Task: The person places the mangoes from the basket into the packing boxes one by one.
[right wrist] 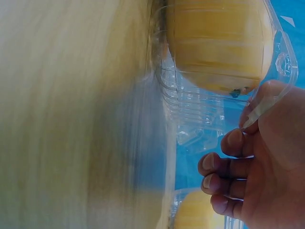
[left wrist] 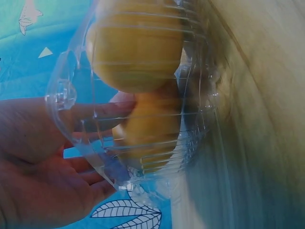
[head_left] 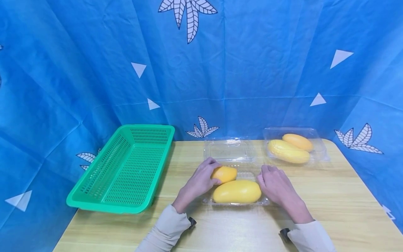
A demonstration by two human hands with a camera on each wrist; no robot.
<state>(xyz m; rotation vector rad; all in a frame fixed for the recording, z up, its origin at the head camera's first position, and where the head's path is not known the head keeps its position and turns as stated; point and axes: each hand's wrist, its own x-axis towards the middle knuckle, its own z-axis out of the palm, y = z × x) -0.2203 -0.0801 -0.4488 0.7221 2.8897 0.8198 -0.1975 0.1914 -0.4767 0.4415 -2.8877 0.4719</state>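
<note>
An open clear plastic clamshell box [head_left: 264, 202] stands on the table, its lid [head_left: 228, 150] folded back away from me. In its near half lies a large, long yellow fruit [head_left: 237, 191]. Behind that is a smaller orange-yellow mango [head_left: 226, 174], which my left hand [head_left: 199, 179] grips at its left end. The left wrist view shows the thumb [left wrist: 114, 109] against the mango through the clear wall. At the box's right end, my right hand [head_left: 277, 184] pinches the rim, with the other fingers [right wrist: 226, 181] curled beside it; its thumb tip is partly hidden.
A second clear box [head_left: 321, 148] at the back right holds one long yellow fruit [head_left: 288, 151] and one smaller orange-yellow fruit [head_left: 297, 141]. A green perforated basket [head_left: 132, 168] stands on the left. Blue cloth [head_left: 252, 70] hangs behind the wooden table [head_left: 226, 231].
</note>
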